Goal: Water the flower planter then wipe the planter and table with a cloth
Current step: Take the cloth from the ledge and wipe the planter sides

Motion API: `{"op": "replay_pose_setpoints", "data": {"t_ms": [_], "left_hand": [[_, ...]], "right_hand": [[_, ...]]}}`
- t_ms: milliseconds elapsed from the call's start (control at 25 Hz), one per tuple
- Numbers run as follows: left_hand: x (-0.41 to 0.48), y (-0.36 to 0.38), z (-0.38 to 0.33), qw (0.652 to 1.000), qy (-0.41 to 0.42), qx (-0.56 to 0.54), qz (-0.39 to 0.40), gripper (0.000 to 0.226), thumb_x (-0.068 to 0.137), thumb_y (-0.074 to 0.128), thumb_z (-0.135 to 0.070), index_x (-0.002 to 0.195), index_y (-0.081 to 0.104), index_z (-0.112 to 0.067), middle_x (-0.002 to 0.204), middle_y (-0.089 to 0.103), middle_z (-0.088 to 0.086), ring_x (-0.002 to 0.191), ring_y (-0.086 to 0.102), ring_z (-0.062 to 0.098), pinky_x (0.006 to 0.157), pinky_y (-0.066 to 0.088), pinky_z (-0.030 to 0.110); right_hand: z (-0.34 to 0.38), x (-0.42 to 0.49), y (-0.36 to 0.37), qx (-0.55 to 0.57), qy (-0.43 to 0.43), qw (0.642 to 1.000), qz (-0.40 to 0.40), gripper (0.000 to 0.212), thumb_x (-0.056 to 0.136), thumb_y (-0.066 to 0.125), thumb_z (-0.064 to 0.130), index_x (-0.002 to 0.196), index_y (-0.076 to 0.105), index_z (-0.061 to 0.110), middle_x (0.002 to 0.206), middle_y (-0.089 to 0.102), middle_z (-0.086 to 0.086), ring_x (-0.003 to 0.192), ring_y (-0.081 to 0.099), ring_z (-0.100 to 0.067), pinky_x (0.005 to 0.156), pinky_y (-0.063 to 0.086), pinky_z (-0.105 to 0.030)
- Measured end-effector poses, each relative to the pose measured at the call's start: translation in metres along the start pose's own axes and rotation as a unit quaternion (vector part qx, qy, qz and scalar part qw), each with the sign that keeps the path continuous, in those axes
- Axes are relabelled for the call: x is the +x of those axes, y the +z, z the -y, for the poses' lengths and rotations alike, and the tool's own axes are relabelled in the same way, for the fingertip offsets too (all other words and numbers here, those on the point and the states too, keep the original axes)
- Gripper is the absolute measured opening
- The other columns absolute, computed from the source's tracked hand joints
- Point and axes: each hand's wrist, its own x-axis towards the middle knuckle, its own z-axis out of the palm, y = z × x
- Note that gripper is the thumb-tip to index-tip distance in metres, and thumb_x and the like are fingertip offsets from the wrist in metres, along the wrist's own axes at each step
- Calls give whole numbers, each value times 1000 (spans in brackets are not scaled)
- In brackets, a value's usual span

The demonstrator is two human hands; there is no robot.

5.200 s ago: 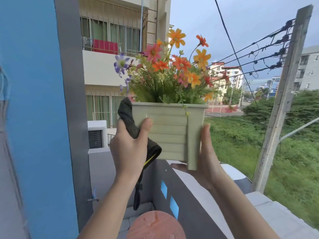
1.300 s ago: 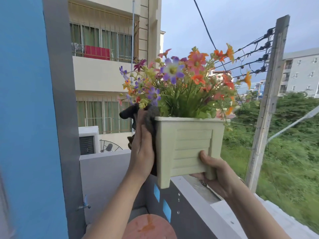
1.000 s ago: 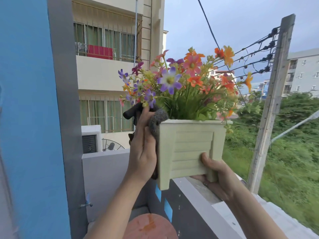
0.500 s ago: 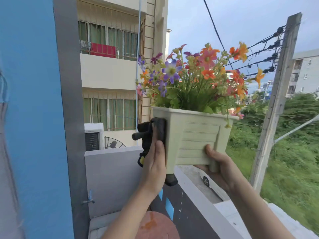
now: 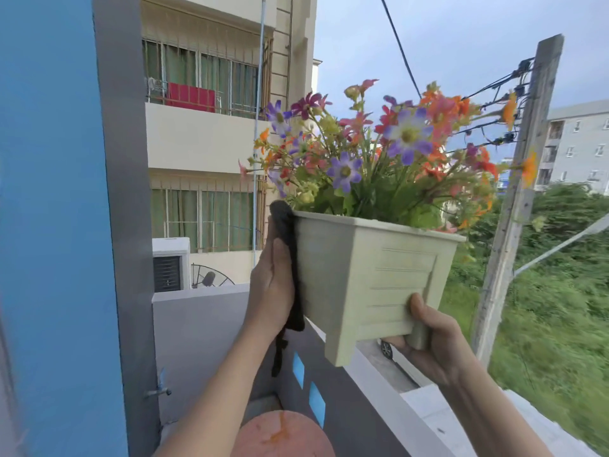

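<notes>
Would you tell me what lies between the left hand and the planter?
The dark cloth, pressed by the left hand against the planter side, in the head view.

Two bare arms come up from the bottom of the view. No sleeves show on them, from the wrists down to where the picture ends. The left hand (image 5: 272, 285) has no ring, watch or glove on the parts that can be seen. The right hand (image 5: 428, 344) is bare too, with a short, plain thumbnail.
</notes>
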Motion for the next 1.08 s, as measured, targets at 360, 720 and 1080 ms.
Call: {"op": "replay_pose_setpoints", "data": {"t_ms": [360,720,1080], "left_hand": [[-14,-10,6,998,15,-55,-18,41,84,48,-51,123,47,-38,104,61,-35,101,55,-14,82,41,9],[-22,-15,-2,983,15,24,-179,67,80,49,-55,138,40,-23,78,56,-30,73,54,-18,63,39,5],[-39,-7,-9,933,102,264,-223,75,84,42,-63,145,33,-20,116,67,8,99,62,31,65,32,26]], "right_hand": [[15,0,12,-70,44,994,-68,68,16,99,23,78,78,4,83,77,-12,74,74,-24,51,59,-34],[-11,16,52,-181,-102,960,-185,59,89,59,24,134,29,47,119,66,-4,110,64,-28,91,54,-38],[-42,14,70,-222,-44,967,-117,71,68,77,50,130,43,41,113,68,17,99,68,-7,86,56,-48]]}}
